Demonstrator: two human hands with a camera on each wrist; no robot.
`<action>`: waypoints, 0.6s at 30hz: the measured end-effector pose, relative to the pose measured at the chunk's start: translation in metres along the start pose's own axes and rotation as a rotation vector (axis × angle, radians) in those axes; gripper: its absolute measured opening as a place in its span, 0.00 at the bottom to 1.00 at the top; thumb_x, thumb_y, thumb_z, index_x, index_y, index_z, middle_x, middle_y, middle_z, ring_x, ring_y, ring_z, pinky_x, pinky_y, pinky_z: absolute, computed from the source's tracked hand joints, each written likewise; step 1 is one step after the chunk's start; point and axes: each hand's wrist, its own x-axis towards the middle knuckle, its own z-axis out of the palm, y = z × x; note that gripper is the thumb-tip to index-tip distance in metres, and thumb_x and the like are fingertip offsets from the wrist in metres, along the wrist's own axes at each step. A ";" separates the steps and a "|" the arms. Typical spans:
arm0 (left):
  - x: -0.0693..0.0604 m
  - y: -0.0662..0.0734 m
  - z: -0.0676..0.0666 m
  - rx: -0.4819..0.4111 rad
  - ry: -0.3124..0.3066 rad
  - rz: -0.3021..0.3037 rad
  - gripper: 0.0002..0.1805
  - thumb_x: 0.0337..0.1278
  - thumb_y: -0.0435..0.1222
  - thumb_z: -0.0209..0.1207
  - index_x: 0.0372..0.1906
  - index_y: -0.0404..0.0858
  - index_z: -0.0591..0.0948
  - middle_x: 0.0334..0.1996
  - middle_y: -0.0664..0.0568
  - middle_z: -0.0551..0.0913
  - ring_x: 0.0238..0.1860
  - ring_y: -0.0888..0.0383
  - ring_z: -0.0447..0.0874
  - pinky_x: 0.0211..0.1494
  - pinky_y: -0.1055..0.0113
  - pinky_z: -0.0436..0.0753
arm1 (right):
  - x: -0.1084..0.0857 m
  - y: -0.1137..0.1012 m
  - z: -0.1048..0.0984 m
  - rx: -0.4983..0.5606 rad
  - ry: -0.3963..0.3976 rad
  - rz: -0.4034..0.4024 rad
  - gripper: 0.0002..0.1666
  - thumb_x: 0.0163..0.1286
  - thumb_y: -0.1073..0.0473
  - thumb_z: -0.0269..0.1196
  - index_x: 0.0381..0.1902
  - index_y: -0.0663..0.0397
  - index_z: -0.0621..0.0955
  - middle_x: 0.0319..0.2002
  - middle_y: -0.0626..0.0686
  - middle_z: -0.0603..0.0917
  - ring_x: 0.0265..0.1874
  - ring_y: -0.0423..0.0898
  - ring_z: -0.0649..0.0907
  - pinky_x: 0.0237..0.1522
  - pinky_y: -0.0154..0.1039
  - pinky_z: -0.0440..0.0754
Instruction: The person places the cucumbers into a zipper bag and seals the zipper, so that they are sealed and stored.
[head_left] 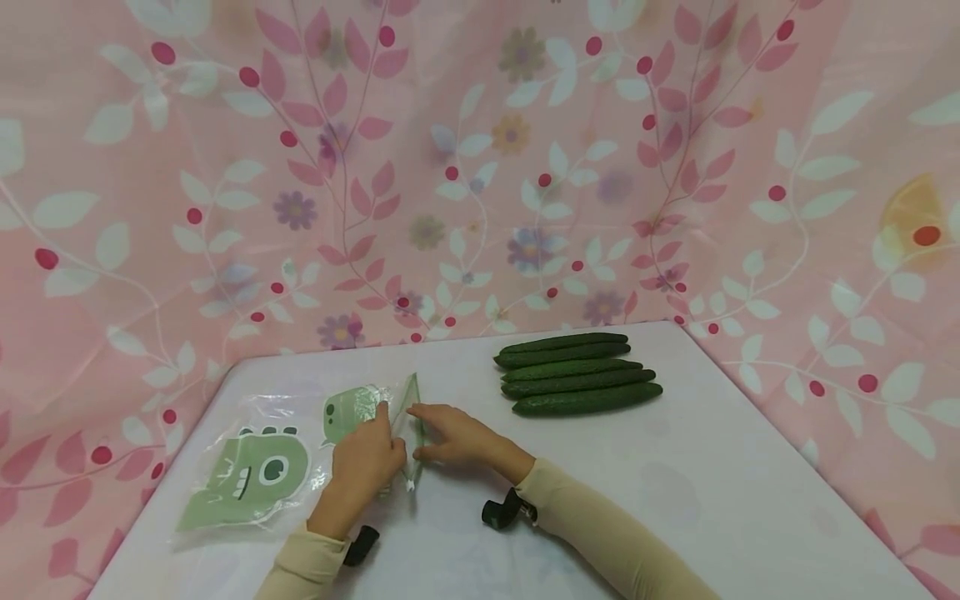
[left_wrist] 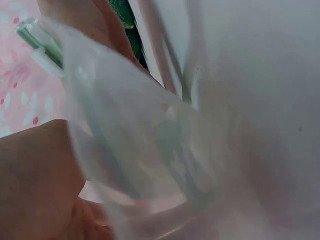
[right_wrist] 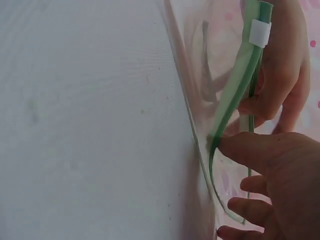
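A clear slider zip bag (head_left: pixel 273 492) with green cartoon monster prints lies on the left of the table, its mouth edge raised and parted. In the right wrist view its green zip strip (right_wrist: pixel 234 102) carries a white slider (right_wrist: pixel 260 33). My left hand (head_left: pixel 366 467) grips the bag at the mouth, fingers curled by the zip. Facing it, my right hand (head_left: pixel 461 437) has thumb and fingers spread, the thumb touching one green strip. Clear plastic (left_wrist: pixel 135 135) fills much of the left wrist view and hides part of the left hand.
Several dark green cucumbers (head_left: pixel 588 402) lie side by side at the back, right of the hands. The white table (head_left: pixel 675 500) meets a pink floral curtain (head_left: pixel 480 167) behind and at both sides. Black wrist straps (head_left: pixel 501 510) sit below both hands.
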 end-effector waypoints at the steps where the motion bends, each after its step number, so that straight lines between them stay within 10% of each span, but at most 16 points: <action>1: 0.000 0.000 -0.001 -0.009 0.007 0.016 0.35 0.57 0.33 0.57 0.72 0.26 0.69 0.40 0.32 0.85 0.30 0.41 0.84 0.28 0.43 0.80 | 0.000 0.000 0.001 -0.014 -0.006 0.010 0.42 0.72 0.51 0.70 0.77 0.59 0.69 0.74 0.56 0.71 0.74 0.50 0.68 0.72 0.43 0.63; 12: 0.005 -0.014 -0.011 -0.083 -0.031 0.061 0.16 0.51 0.24 0.59 0.47 0.28 0.87 0.44 0.35 0.78 0.32 0.47 0.79 0.34 0.48 0.82 | -0.003 0.000 0.008 -0.133 -0.064 0.082 0.39 0.71 0.43 0.67 0.78 0.39 0.72 0.80 0.51 0.60 0.77 0.52 0.63 0.71 0.56 0.63; 18: 0.007 -0.023 -0.019 -0.085 0.015 0.062 0.21 0.51 0.25 0.59 0.52 0.23 0.84 0.44 0.31 0.78 0.37 0.39 0.81 0.38 0.43 0.82 | -0.003 0.001 0.010 -0.182 -0.104 0.103 0.41 0.74 0.41 0.63 0.82 0.33 0.65 0.82 0.49 0.57 0.79 0.51 0.58 0.73 0.56 0.58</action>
